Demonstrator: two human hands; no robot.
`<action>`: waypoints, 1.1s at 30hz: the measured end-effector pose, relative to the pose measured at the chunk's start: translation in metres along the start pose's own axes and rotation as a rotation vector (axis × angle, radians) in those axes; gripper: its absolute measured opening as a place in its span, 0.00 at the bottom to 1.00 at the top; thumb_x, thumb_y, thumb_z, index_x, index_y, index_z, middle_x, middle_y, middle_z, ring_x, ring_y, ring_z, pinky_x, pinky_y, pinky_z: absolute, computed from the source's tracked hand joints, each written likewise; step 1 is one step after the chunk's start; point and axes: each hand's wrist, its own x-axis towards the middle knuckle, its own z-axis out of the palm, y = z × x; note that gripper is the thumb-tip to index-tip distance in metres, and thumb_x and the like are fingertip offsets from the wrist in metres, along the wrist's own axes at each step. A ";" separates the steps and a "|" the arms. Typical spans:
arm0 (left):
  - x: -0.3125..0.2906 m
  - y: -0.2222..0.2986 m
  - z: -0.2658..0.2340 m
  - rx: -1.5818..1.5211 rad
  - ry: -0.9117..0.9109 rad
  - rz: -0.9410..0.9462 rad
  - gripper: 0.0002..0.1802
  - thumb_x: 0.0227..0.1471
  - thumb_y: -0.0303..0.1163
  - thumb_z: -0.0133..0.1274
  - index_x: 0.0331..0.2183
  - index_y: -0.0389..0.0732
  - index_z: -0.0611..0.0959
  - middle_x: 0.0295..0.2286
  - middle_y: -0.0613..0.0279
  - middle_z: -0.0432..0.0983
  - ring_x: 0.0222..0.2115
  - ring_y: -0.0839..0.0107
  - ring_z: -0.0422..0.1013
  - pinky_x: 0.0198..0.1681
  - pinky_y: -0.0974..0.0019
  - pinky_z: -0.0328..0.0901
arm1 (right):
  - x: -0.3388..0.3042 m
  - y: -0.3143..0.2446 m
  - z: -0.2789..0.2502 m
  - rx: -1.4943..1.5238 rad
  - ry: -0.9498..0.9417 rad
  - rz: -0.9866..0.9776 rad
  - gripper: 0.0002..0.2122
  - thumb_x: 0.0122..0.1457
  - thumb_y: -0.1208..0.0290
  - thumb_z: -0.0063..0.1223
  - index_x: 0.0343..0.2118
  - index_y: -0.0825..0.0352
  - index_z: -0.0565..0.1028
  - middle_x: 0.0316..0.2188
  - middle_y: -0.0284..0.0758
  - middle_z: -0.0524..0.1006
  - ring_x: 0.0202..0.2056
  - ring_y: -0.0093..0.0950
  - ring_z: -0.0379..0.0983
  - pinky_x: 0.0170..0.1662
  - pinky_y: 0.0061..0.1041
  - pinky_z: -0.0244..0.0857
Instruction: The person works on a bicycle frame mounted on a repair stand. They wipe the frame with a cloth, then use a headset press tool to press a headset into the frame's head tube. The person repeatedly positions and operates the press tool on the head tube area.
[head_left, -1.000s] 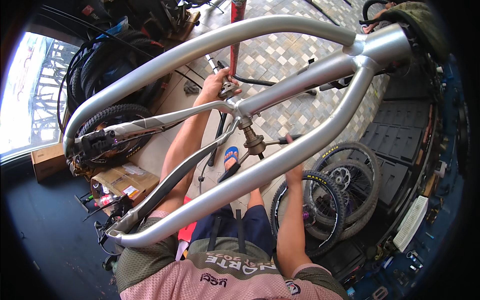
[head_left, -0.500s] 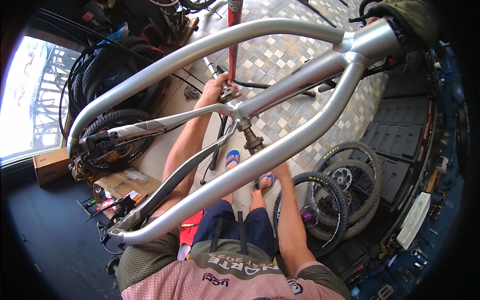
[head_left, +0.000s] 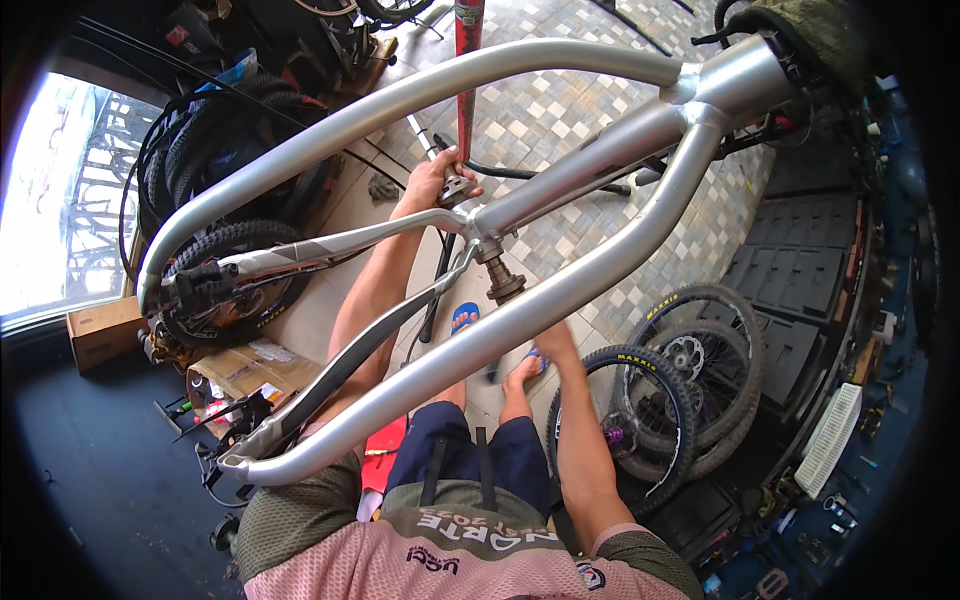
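Observation:
A silver bicycle frame (head_left: pixel 575 170) spans the view, its wide end at upper right. Through the shell at its middle runs a metal threaded-looking tool (head_left: pixel 501 270) with stepped collars on the near side. On the far side, my left hand (head_left: pixel 432 183) is closed around the tool's collar end, beside a bright metal rod (head_left: pixel 420 133). My right hand (head_left: pixel 552 342) is behind the lower frame tube, close to the tool's near end. Its fingers are hidden and smeared. A blurred dark bar (head_left: pixel 493 368) shows just below that tube.
A red post (head_left: pixel 466 110) rises beyond the left hand. Bike wheels (head_left: pixel 690 400) lean at right by black panels (head_left: pixel 790 260). Tyres (head_left: pixel 225 150), a cardboard box (head_left: pixel 255 368) and a brown box (head_left: pixel 103 328) are at left. Small tools lie along the right-hand blue surface (head_left: pixel 850 470).
My right hand has shifted slightly up behind the tube, and the dark bar has swung to the left. The left hand keeps its grip; the frame moves very slightly.

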 end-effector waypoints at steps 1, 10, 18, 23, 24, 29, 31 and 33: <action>-0.002 0.000 -0.005 -0.005 0.003 0.003 0.17 0.65 0.39 0.54 0.30 0.36 0.76 0.26 0.48 0.80 0.26 0.59 0.80 0.34 0.51 0.83 | -0.007 -0.003 0.019 -0.064 -0.154 0.003 0.24 0.63 0.75 0.53 0.63 0.63 0.70 0.40 0.35 0.80 0.30 0.23 0.73 0.37 0.26 0.69; -0.013 0.003 -0.019 0.028 0.079 0.007 0.18 0.64 0.41 0.56 0.29 0.37 0.75 0.25 0.49 0.79 0.25 0.58 0.80 0.36 0.49 0.83 | -0.042 -0.097 -0.066 0.606 -0.029 0.059 0.18 0.63 0.76 0.52 0.57 0.69 0.74 0.37 0.31 0.77 0.27 0.18 0.68 0.32 0.23 0.65; -0.005 -0.006 -0.030 -0.025 0.080 0.016 0.17 0.63 0.38 0.58 0.37 0.31 0.77 0.26 0.48 0.80 0.24 0.58 0.80 0.32 0.50 0.83 | -0.036 -0.036 0.048 0.007 -0.646 -0.025 0.24 0.59 0.75 0.60 0.60 0.67 0.73 0.39 0.37 0.79 0.39 0.27 0.76 0.44 0.29 0.71; -0.010 -0.005 -0.031 -0.029 0.057 0.008 0.18 0.63 0.40 0.59 0.33 0.32 0.79 0.26 0.48 0.81 0.24 0.58 0.81 0.30 0.53 0.82 | -0.061 -0.133 -0.043 0.814 -0.141 0.113 0.14 0.63 0.81 0.50 0.52 0.71 0.75 0.34 0.31 0.77 0.32 0.18 0.70 0.36 0.23 0.67; -0.010 -0.004 -0.031 -0.027 0.042 0.015 0.18 0.63 0.40 0.59 0.32 0.32 0.79 0.25 0.48 0.81 0.24 0.58 0.81 0.30 0.54 0.82 | -0.049 -0.117 -0.057 0.872 0.000 0.102 0.16 0.64 0.81 0.49 0.55 0.72 0.73 0.37 0.33 0.79 0.35 0.18 0.73 0.38 0.24 0.69; -0.001 -0.007 0.001 0.043 0.036 -0.024 0.20 0.63 0.41 0.58 0.28 0.34 0.80 0.25 0.46 0.82 0.24 0.56 0.81 0.32 0.55 0.81 | -0.010 0.012 0.024 0.059 -0.171 0.064 0.15 0.64 0.71 0.55 0.51 0.70 0.75 0.39 0.36 0.79 0.39 0.26 0.74 0.43 0.29 0.69; -0.003 -0.008 -0.017 0.052 0.050 -0.015 0.20 0.63 0.41 0.58 0.27 0.34 0.79 0.25 0.47 0.82 0.24 0.56 0.81 0.33 0.55 0.82 | -0.033 -0.002 0.055 -0.033 -0.426 -0.105 0.12 0.65 0.65 0.59 0.45 0.68 0.79 0.33 0.29 0.78 0.32 0.20 0.72 0.36 0.26 0.68; -0.009 -0.008 -0.029 0.029 0.057 0.010 0.21 0.64 0.42 0.58 0.26 0.35 0.79 0.24 0.48 0.81 0.25 0.56 0.81 0.32 0.55 0.81 | -0.061 -0.082 0.018 0.374 -0.479 -0.081 0.14 0.65 0.70 0.57 0.51 0.68 0.78 0.35 0.33 0.79 0.36 0.25 0.75 0.39 0.28 0.70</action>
